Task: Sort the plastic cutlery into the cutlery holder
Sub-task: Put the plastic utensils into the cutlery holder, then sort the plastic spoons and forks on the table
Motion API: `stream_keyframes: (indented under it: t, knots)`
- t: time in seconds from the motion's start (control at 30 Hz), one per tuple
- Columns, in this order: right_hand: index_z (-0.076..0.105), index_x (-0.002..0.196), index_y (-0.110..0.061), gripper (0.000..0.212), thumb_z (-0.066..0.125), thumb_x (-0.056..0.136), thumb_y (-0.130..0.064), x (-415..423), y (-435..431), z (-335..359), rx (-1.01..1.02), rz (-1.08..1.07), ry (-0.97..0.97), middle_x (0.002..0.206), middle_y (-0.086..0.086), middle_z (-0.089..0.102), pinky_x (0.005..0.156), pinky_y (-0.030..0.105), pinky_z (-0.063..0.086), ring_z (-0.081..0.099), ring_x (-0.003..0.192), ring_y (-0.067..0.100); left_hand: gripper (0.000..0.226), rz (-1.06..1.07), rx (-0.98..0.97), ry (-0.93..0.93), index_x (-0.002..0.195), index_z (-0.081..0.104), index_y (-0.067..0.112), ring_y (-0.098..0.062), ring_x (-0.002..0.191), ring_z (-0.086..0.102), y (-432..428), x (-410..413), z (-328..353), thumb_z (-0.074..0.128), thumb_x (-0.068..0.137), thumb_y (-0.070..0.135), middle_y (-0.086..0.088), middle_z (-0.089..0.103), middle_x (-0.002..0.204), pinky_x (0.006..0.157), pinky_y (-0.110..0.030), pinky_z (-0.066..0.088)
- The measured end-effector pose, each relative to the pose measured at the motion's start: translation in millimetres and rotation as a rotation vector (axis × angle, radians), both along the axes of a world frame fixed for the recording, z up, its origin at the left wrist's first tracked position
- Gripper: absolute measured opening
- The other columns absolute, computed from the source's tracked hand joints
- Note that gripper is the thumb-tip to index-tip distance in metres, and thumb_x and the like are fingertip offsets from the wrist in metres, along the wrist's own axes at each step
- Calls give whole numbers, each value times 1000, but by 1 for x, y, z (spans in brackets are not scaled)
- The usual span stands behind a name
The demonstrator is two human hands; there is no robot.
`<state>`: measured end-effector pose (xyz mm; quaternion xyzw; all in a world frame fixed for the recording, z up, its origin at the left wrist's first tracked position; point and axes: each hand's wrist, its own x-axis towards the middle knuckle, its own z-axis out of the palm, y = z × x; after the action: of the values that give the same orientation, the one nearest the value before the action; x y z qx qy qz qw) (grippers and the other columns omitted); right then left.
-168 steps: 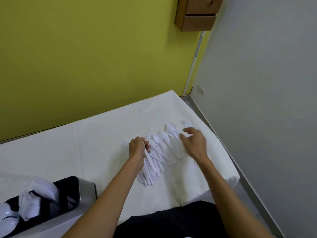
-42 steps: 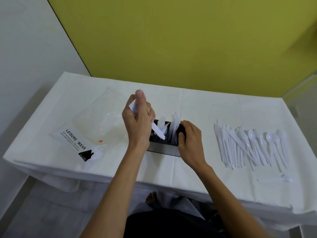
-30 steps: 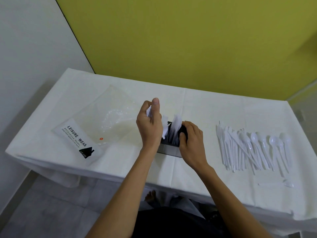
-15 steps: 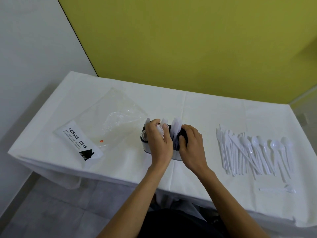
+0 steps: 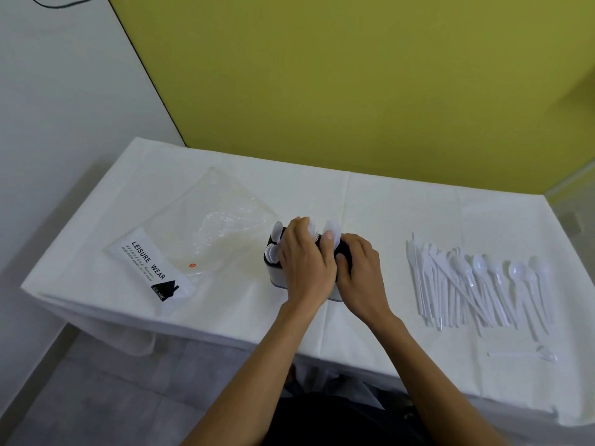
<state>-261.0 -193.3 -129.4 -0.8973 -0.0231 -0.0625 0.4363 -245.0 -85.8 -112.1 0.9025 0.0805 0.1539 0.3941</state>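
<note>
White plastic cutlery (image 5: 311,227) is bunched in my curled left hand (image 5: 306,262) at frame centre. My right hand (image 5: 360,272) grips the black-topped grey cutlery holder (image 5: 276,279) — I'd seat the handles straight down, then release.

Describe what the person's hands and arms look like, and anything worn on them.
Left hand and right hand are bare: no gloves, rings or watch visible. Left forearm and right forearm are uncovered down to the frame edge, with no sleeves in view. A black garment shows below them.
</note>
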Motion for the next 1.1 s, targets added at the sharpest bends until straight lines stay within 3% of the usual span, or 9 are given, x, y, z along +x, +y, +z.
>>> stream_keyframes:
  t: [0.17, 0.33, 0.4, 0.5, 0.63, 0.77, 0.87, 0.93, 1.1]
  knots:
    - [57, 116, -21, 24, 45, 98, -11, -2, -1, -1, -1, 15, 6, 116, -9, 59, 99, 34, 41, 51, 108, 12, 53, -33, 62, 80, 139, 40, 2, -31, 121, 51, 5, 0, 2, 52, 97, 33, -12, 56, 131, 105, -43, 39]
    - [60, 106, -17, 22, 45, 96, -4, 0, -10, 13, 45, 56, 5, 100, -9, 63, 83, 23, 44, 54, 92, 9, 68, -61, 84, 58, 145, 35, -1, -35, 130, 41, -1, -1, 20, 53, 89, 32, -17, 43, 146, 109, -47, 37]
    - [60, 122, -16, 27, 46, 100, -10, -1, -19, 13, 68, -2, 71, 115, -10, 63, 91, 17, 42, 55, 104, 8, 65, -87, 128, -3, 143, 40, -1, -36, 136, 40, -11, 1, 28, 57, 87, 27, -17, 39, 150, 112, -48, 35]
    - [53, 138, -24, 37, 47, 101, -19, -5, -37, 5, 72, -75, 127, 138, -11, 57, 107, 30, 42, 50, 128, 9, 52, -178, 147, -81, 134, 49, 0, -36, 142, 35, -33, 5, 35, 62, 87, 17, -16, 39, 150, 114, -48, 34]
    - [56, 135, -22, 36, 46, 101, -16, -17, -72, 0, 75, -194, 162, 138, -9, 58, 109, 38, 43, 51, 129, 11, 37, -313, 144, -107, 123, 59, 3, -35, 146, 31, -62, 6, 31, 63, 88, 12, -16, 38, 151, 114, -49, 35]
    - [57, 134, -18, 35, 47, 101, -16, -35, -116, -8, 44, -345, 257, 140, -4, 57, 110, 31, 40, 48, 133, 14, 29, -442, 165, -134, 116, 65, 6, -34, 145, 33, -89, 7, 22, 63, 88, 11, -16, 42, 149, 112, -49, 38]
    - [61, 130, -16, 33, 51, 98, -14, -47, -148, -18, -7, -459, 288, 136, 0, 60, 103, 25, 39, 53, 128, 16, 26, -556, 107, 13, 118, 64, 13, -20, 146, 30, -109, 2, 20, 58, 93, 15, -4, 37, 152, 97, -34, 47]
    - [64, 126, -15, 32, 53, 97, -11, -54, -169, -28, -33, -549, 276, 130, 2, 64, 99, 26, 43, 58, 121, 17, 26, -631, 84, 131, 120, 63, 16, -13, 142, 34, -120, 0, 14, 55, 96, 17, 3, 40, 149, 90, -24, 42]
    - [68, 121, -13, 29, 54, 96, -8, -63, -219, -44, -118, -722, 267, 118, 7, 68, 90, 34, 53, 64, 109, 24, 22, -839, 22, 465, 114, 68, 18, -12, 110, 61, -146, 3, -12, 55, 96, 18, 3, 66, 121, 86, -16, 41]
